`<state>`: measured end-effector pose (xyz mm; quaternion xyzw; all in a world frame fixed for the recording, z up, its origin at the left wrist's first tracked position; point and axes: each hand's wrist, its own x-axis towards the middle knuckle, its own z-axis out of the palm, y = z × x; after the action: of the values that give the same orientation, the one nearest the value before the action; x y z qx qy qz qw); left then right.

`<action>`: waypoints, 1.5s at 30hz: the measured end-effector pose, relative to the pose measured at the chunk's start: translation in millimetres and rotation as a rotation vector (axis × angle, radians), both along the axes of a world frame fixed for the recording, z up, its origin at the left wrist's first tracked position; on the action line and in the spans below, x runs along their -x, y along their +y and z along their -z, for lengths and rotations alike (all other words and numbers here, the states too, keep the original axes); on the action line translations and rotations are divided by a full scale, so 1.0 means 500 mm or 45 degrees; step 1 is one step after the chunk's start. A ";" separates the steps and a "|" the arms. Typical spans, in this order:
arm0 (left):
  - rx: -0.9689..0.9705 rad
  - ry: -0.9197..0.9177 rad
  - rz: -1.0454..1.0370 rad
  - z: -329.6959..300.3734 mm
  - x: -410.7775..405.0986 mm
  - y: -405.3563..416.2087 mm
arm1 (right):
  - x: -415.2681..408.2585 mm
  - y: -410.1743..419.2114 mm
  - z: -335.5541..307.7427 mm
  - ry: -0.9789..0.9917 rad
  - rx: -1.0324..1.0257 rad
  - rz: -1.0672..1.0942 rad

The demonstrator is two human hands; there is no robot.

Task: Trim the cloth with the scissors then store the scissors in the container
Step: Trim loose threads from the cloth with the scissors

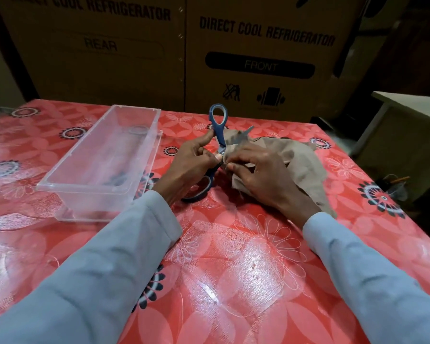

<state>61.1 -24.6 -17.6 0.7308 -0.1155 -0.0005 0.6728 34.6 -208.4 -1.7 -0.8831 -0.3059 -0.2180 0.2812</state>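
Red floral table: left hand grips scissors, handles spread; right hand pinches cloth edge; container left.

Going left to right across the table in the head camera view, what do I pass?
Container → left hand → scissors → right hand → cloth.

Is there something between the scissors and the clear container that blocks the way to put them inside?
Nothing visible blocks it. The scissors, held by the left hand, are just right of the container, which is open on top with no lid.
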 end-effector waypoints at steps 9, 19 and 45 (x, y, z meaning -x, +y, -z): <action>-0.014 0.082 -0.002 -0.001 -0.006 0.006 | 0.027 -0.028 0.006 0.084 0.264 -0.047; 0.024 0.095 -0.014 -0.007 0.000 0.002 | 0.023 -0.052 -0.063 0.664 0.148 -0.001; 0.039 0.086 0.008 -0.029 0.020 -0.017 | 0.013 -0.032 -0.043 0.290 0.001 0.156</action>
<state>51.3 -33.2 -3.2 0.7195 -0.0952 -0.0256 0.6874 28.2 -224.3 19.7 -0.9192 -0.2175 -0.1331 0.3000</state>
